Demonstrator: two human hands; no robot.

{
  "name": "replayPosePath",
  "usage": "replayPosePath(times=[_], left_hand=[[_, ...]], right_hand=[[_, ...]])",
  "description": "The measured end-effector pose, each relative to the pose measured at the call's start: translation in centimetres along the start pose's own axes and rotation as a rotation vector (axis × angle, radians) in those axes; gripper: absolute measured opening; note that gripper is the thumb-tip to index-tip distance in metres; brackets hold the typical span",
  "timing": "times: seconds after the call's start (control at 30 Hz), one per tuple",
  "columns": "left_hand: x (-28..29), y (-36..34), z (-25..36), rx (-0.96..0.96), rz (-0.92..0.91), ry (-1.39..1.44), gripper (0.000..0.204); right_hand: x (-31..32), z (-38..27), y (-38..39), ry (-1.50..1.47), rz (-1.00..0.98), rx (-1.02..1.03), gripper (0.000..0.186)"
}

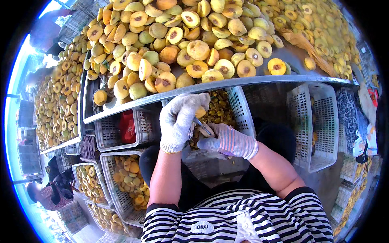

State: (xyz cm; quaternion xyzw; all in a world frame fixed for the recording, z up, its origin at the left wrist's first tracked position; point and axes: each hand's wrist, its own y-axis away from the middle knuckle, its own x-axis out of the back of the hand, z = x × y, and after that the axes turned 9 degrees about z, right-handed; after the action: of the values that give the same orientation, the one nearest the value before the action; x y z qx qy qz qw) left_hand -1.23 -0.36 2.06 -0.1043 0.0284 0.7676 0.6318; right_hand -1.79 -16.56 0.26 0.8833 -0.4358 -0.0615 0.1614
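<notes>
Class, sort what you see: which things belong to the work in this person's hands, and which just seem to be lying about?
Likely in the work:
- left hand, holding a fruit piece
- right hand, holding a metal tool
- halved fruit on the table
- crate below

Seemingly lying about:
- red item, left
- patterned cloth, right
- brown strip beside fruit

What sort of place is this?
Probably a fruit-processing workplace: halved yellow fruit heaped on a metal-edged table, plastic crates holding more, and a gloved right hand gripping a small metal tool.
</notes>
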Motion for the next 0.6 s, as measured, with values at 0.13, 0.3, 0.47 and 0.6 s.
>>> replayPosePath(times=[0.13,0.3,0.47,0.6], left_hand=[[-0.2,-0.2,0.3,-0.033,-0.127,-0.142,0.021],[-1.6,0.0,-0.9,0.210,-0.082,0.042,0.023],[-2.2,-0.2,-1.6,0.146,-0.223,0.209,0.046],[-1.4,-1.9,-3.3,0.343,0.105,0.460,0.055]], right_hand=[[-0.1,2.6,-0.3,0.122,0.057,0.202,0.038],[0.0,3.3,-0.1,0.135,0.038,0.159,0.033],[1.4,3.3,1.3,-0.359,-0.282,-0.245,0.034],[2.4,2.1,2.0,-0.467,-0.039,-0.153,0.030]])
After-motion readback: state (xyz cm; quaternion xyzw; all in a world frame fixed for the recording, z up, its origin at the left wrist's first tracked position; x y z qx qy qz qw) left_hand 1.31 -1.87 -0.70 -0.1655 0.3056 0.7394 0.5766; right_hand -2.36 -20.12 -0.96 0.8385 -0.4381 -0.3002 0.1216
